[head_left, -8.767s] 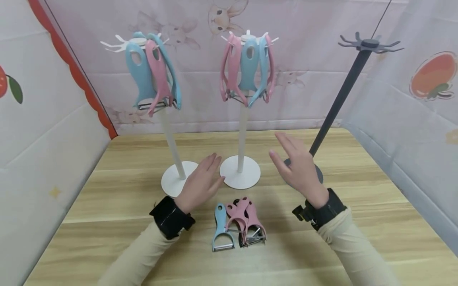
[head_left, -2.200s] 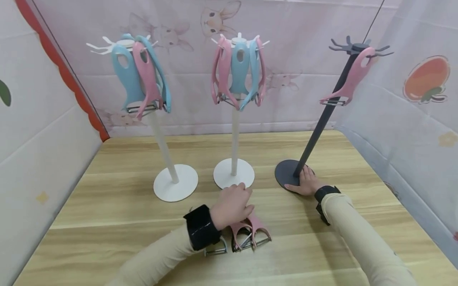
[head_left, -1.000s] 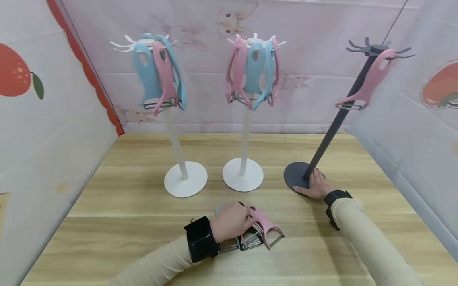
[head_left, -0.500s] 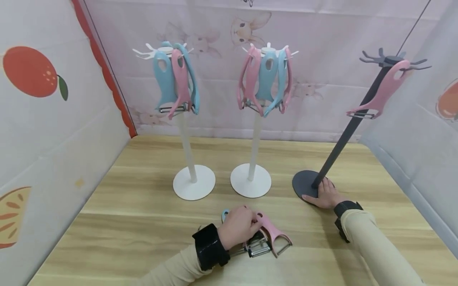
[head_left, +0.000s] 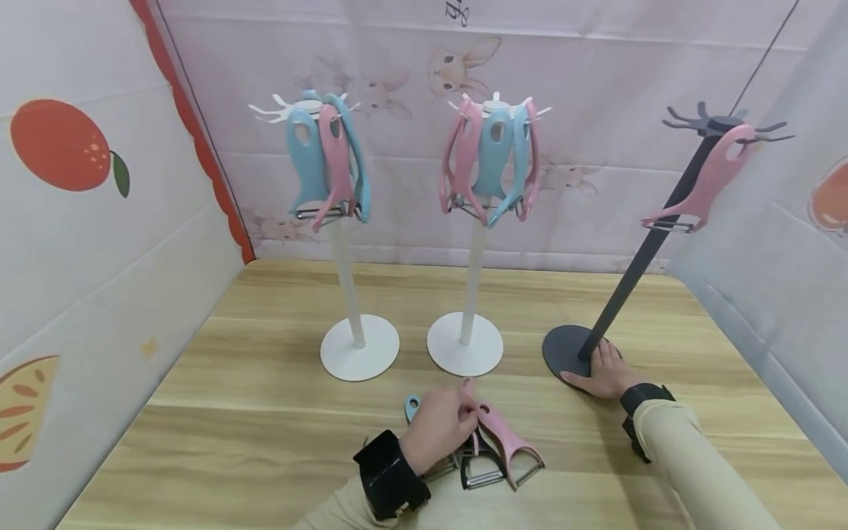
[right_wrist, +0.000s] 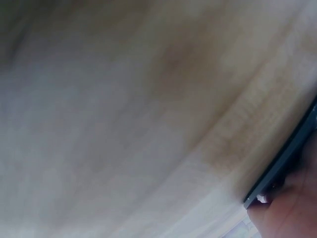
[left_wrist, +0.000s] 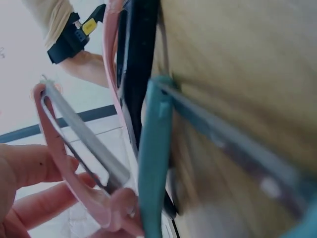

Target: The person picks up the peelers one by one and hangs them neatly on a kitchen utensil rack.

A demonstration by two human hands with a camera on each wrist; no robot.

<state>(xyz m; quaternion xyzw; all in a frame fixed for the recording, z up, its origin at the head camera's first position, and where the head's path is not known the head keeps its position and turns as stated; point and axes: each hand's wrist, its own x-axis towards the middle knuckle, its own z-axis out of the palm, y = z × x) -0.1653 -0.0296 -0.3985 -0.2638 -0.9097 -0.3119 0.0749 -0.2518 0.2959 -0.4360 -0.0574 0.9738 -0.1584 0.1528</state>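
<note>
My left hand (head_left: 437, 423) pinches a pink peeler (left_wrist: 96, 210), raised a little off the small pile; its handle end pokes up past my fingers in the head view. Beside it on the table lie a black peeler (head_left: 489, 444), another pink peeler (head_left: 501, 430) and a blue peeler (head_left: 408, 412), partly hidden under the hand. My right hand (head_left: 606, 372) rests with extended fingers on the round base (head_left: 563, 350) of the dark stand, beside its pole. From one arm of that stand hangs a pink peeler (head_left: 715, 177).
Two white stands rise at the back, the left base (head_left: 361, 357) and the middle base (head_left: 465, 353) on the wooden table (head_left: 265, 442). Blue and pink peelers (head_left: 307, 158) hang on the left one, several more (head_left: 493, 154) on the middle one. Printed cloth (head_left: 397, 221) encloses the table.
A pink peeler was hung on the dark stand earlier. The left hand went to the pile, shifted one pink peeler rightward and now holds another. The right hand came down onto the dark base.
</note>
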